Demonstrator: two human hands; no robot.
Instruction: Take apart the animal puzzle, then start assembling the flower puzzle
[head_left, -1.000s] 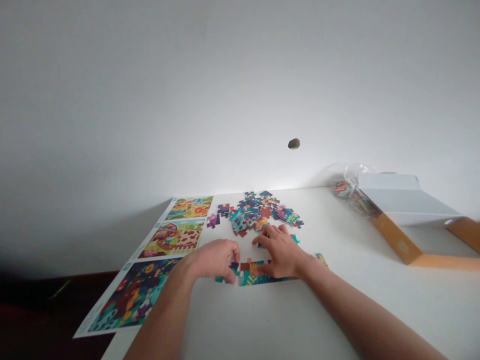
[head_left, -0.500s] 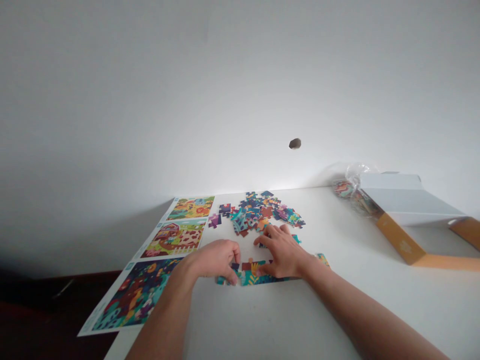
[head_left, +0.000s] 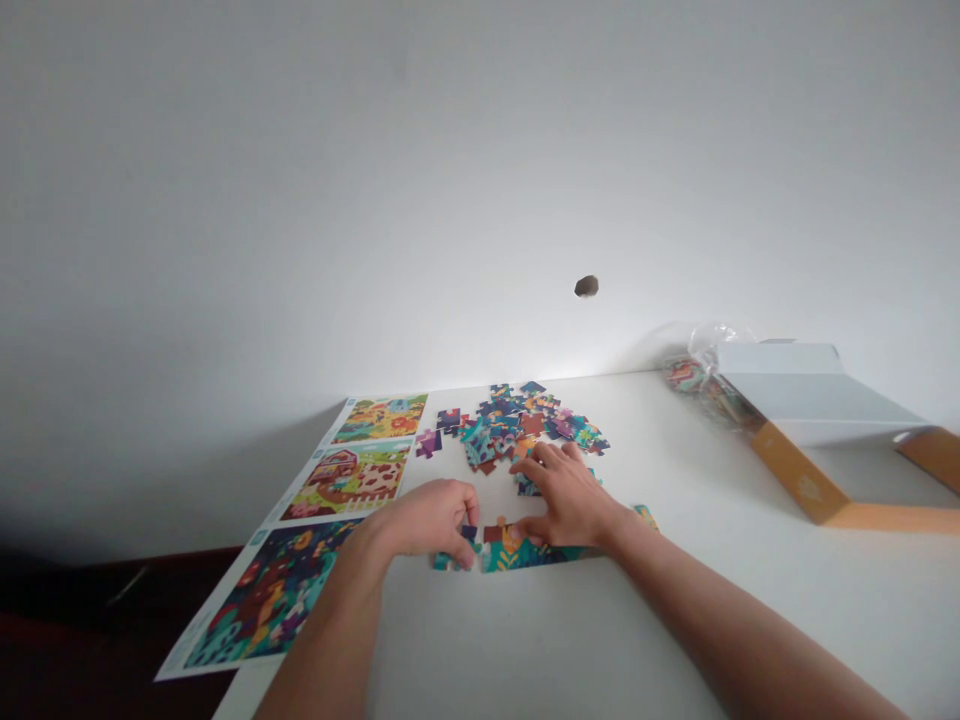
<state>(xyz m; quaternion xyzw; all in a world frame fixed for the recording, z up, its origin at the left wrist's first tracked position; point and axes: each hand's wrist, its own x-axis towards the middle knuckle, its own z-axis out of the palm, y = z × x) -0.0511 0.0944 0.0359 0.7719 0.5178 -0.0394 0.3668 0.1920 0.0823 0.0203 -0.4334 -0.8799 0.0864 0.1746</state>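
No wording, brand or number is showing legibly. Small teal tags (head_left: 259,537) are marking the white margin of the picture sheet (head_left: 196,632), one beside each of its three pictures, but whatever they are carrying is staying too small to read. Faint print is running along the same margin, also unreadable. A pale mark (head_left: 810,487) is showing on the orange side of the open box (head_left: 787,467), too blurred to make out.

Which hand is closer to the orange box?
Your right hand. It is left of the box, while your left hand is farther left, nearer the picture sheet.
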